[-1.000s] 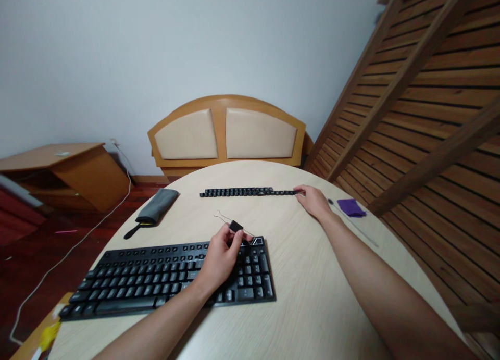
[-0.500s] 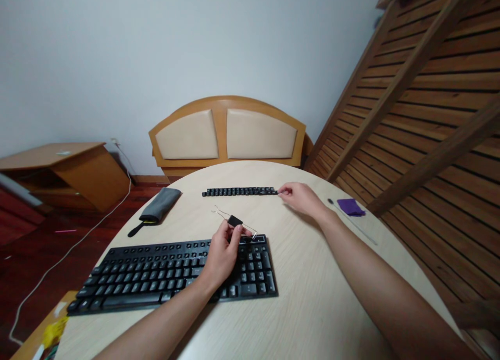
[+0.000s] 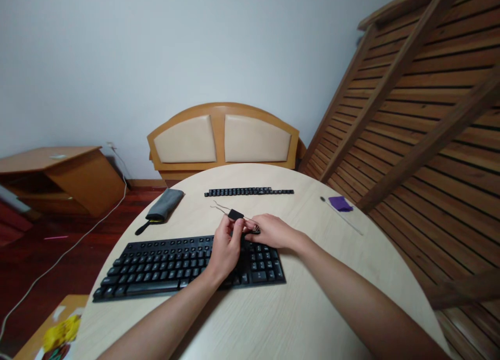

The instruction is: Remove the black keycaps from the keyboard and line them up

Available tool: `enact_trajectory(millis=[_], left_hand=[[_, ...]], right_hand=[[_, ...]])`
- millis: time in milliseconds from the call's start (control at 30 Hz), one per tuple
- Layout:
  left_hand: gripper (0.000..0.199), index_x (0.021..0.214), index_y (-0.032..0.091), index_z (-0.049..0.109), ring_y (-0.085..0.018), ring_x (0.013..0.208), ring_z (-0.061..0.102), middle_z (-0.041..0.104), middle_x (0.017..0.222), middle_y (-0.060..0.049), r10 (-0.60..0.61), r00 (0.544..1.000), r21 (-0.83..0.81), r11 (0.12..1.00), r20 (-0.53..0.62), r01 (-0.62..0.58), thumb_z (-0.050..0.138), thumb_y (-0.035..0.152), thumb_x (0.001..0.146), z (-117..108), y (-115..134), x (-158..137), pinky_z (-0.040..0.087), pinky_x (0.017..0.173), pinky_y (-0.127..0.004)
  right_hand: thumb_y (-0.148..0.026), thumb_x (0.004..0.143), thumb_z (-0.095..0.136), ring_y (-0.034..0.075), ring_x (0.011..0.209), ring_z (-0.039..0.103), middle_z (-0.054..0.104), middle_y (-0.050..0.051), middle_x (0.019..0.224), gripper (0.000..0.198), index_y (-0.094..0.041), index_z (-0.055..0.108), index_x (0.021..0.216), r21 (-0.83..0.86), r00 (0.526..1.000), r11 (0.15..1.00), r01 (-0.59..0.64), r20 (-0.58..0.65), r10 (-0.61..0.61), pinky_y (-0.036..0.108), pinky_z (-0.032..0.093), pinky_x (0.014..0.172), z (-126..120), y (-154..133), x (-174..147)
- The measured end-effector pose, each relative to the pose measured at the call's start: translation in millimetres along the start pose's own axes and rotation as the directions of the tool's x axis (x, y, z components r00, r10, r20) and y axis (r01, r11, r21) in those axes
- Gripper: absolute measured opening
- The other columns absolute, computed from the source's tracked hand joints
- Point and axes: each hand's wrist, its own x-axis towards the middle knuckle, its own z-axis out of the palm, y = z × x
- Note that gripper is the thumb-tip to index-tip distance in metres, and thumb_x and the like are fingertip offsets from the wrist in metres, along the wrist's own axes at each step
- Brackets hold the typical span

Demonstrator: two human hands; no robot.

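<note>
My left hand [image 3: 227, 248] is closed around a wire keycap puller [image 3: 235, 214] with a black middle grip. Its thin wire loops stick out to the upper left and to the right. My right hand [image 3: 269, 231] has its fingers closed at the puller's right-hand wire end, partly covering it. Both hands are above the right part of a black keyboard [image 3: 156, 269], whose upper rows show bare switches without caps. Farther back, removed black keycaps [image 3: 240, 191] lie in neat rows, with a single row stretching out at the right.
A grey pouch [image 3: 166, 205] with a black strap lies at the table's left. To the right are a purple cloth [image 3: 340, 203] and a thin long-handled brush [image 3: 344, 217]. A headboard [image 3: 219, 136] stands behind the round table [image 3: 312, 287]; wooden slats [image 3: 410, 141] lean at the right.
My right hand has left the end of the keycap row and come back to the puller over the keyboard. More keycaps now show at the row's right end. The view has shifted slightly.
</note>
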Motion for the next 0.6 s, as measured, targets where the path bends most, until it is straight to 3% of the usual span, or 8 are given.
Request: enact_trajectory(millis=[300,433,600], left_hand=[[0.026,0.083,0.019,0.056,-0.018,0.081,0.065,0.072,0.085,-0.005,0.001,1.0,0.111,0.994,-0.004,0.0,0.047,0.04,0.096,-9.7,10.4,5.9,0.046,0.08,-0.03],[0.027,0.083,0.019,0.055,-0.019,0.081,0.065,0.071,0.082,-0.004,-0.031,0.999,0.187,0.982,0.027,0.026,0.045,0.041,0.097,-28.0,3.7,13.8,0.045,0.079,-0.031],[0.03,0.079,0.02,0.06,-0.019,0.074,0.059,0.066,0.078,-0.003,0.011,0.994,0.402,0.914,0.11,-0.055,0.045,0.04,0.096,-55.2,-2.0,20.8,0.042,0.072,-0.028]], right_hand=[[-0.03,0.08,0.063,0.022,0.089,0.067,0.075,0.005,0.098,0.02,-0.021,0.075,0.095,0.173,0.977,0.966,-0.192,-0.058,0.205,0.03,0.048,0.082,-25.5,64.0,-64.7],[-0.031,0.08,0.062,0.024,0.093,0.067,0.075,0.006,0.1,0.024,-0.02,0.076,0.096,0.189,0.953,0.942,-0.279,-0.063,0.295,0.034,0.049,0.087,-43.4,96.9,-98.1],[-0.038,0.081,0.06,0.027,0.102,0.065,0.073,0.009,0.109,0.032,-0.019,0.075,0.102,0.224,0.941,0.921,-0.318,-0.043,0.336,0.036,0.046,0.096,-63.7,122.5,-132.8]])
